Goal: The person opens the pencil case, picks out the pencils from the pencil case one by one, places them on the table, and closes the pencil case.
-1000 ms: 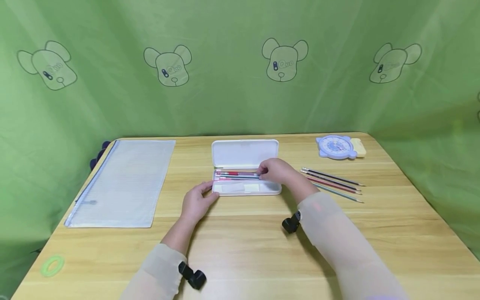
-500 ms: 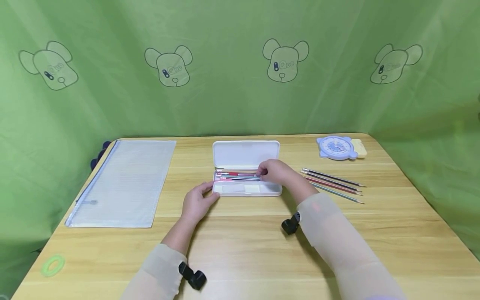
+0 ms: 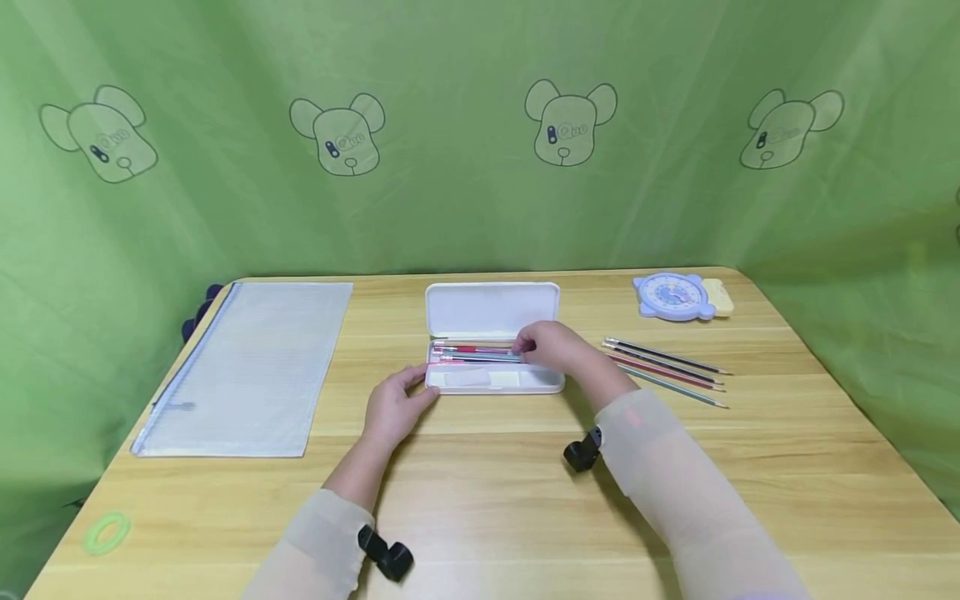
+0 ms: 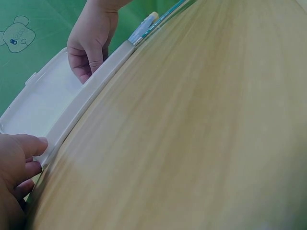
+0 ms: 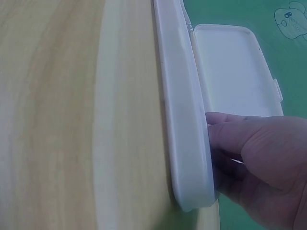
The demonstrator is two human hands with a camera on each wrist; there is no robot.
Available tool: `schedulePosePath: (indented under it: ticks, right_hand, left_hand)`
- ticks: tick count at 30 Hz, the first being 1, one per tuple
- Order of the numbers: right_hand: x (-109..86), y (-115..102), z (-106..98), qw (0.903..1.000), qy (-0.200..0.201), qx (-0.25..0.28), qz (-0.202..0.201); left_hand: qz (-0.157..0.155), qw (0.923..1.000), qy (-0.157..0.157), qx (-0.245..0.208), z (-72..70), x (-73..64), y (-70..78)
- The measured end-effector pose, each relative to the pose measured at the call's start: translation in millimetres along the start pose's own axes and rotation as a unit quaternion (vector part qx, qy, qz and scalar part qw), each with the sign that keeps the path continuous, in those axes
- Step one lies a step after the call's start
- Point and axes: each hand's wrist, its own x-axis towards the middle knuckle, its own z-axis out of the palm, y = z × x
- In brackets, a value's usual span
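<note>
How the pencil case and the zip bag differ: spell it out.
The pencil case stands open, while the zip bag lies flat. The case takes up less of the table; the bag is plainly larger. The left hand touches the case and the right hand reaches into it; neither touches the bag. Both things are pale and rest on the table.

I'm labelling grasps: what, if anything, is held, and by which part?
The left grip holds the pencil case by its left end; whether the right grip holds any pencils inside cannot be told.

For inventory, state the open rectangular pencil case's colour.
The pencil case is white, clearest in the head view.
</note>
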Motion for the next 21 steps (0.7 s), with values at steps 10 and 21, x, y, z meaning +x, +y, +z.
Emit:
schedulePosePath:
  ticks: [10, 21]
  right_hand:
    - [-4.4, 0, 0, 0.9993, 0.004, -0.035, -0.016]
    - [-11.1, 1, -7, 0.9991, 0.022, -0.018, -0.031]
  left_hand:
    - [-0.004, 1.0, -0.004, 0.002, -0.5, 0.5, -0.1]
    - [-0.007, 1.0, -0.003, 0.003, -1.1, -1.0, 1.8]
